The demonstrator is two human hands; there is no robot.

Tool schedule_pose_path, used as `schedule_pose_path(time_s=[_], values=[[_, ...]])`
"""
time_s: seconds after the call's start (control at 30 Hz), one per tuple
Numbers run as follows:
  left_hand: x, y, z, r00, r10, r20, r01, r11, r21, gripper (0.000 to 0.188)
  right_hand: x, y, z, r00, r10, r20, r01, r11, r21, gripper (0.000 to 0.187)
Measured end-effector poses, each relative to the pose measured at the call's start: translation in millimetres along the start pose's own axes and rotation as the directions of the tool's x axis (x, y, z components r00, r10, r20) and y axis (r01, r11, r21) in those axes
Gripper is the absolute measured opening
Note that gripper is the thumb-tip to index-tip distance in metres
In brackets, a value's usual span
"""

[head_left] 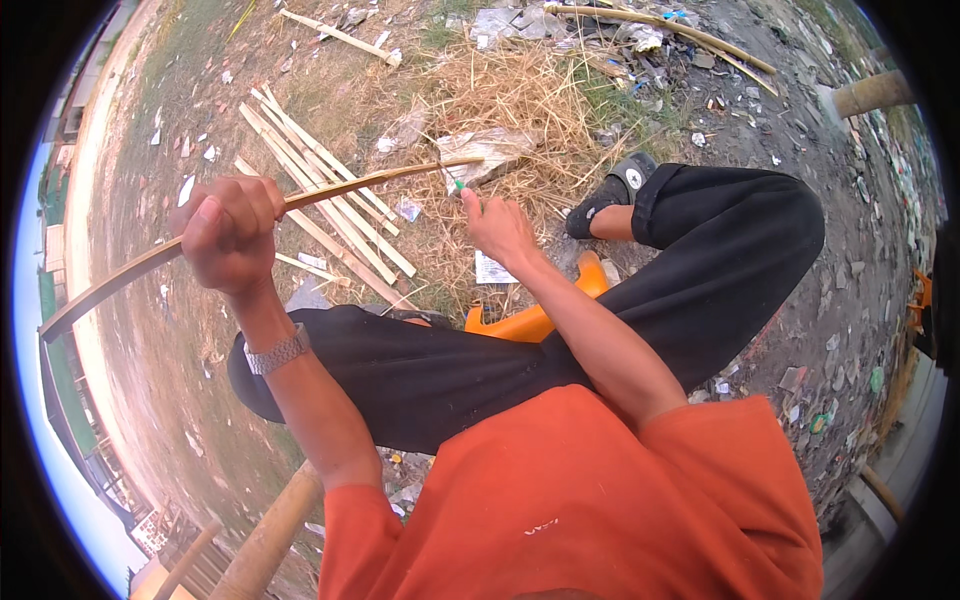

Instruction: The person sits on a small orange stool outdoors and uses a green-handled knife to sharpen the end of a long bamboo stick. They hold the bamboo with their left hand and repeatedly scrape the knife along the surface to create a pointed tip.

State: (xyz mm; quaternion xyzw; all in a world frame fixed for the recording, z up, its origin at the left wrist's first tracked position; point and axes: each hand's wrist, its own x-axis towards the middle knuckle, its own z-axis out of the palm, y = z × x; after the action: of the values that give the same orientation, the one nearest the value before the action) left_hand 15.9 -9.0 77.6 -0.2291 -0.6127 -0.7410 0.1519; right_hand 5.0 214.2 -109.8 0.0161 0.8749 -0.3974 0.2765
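A long, curved bamboo strip runs through my left hand, whose fingers are wrapped round it in a fist. Its near end reaches far out to the left, and its other end points over the straw in front of me. Close to that far end is my right hand, closed, with a small green-ended tool showing at its fingertips. What kind of tool it is I cannot make out. Several split bamboo strips lie in a loose heap on the ground beyond my left knee.
An orange plastic piece, perhaps part of a seat, shows between my legs. Ahead lie dry straw and a flattened grey sheet. Bamboo poles lie at the far right. A thick pole stands at the lower left. Litter covers the ground.
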Motion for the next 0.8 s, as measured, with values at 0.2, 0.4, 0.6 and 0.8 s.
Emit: schedule_pose_path(time_s=[0.2, 0.4, 0.6, 0.8], values=[[2, -2, -5, 1.000, -0.017, -0.007, 0.017, 0.999, -0.046, 0.040, 2, 8, 10, 1.000, -0.005, 0.009, 0.005, 1.000, -0.015, 0.068], [4, -6, -9, 0.999, -0.007, -0.036, 0.004, 0.995, -0.104, 0.037, 16, 25, 20, 0.995, -0.023, -0.096, 0.019, 0.999, -0.037, 0.067], [5, -7, -9, 1.000, 0.016, -0.010, -0.017, 0.992, -0.123, 0.032, 28, 41, 24, 0.983, 0.153, -0.101, -0.155, 0.988, -0.012, 0.066], [2, -7, -13, 0.997, 0.012, -0.076, -0.022, 0.991, -0.130, 0.034, 52, 48, 41, 0.983, 0.168, -0.068, -0.164, 0.985, 0.061, 0.067]])
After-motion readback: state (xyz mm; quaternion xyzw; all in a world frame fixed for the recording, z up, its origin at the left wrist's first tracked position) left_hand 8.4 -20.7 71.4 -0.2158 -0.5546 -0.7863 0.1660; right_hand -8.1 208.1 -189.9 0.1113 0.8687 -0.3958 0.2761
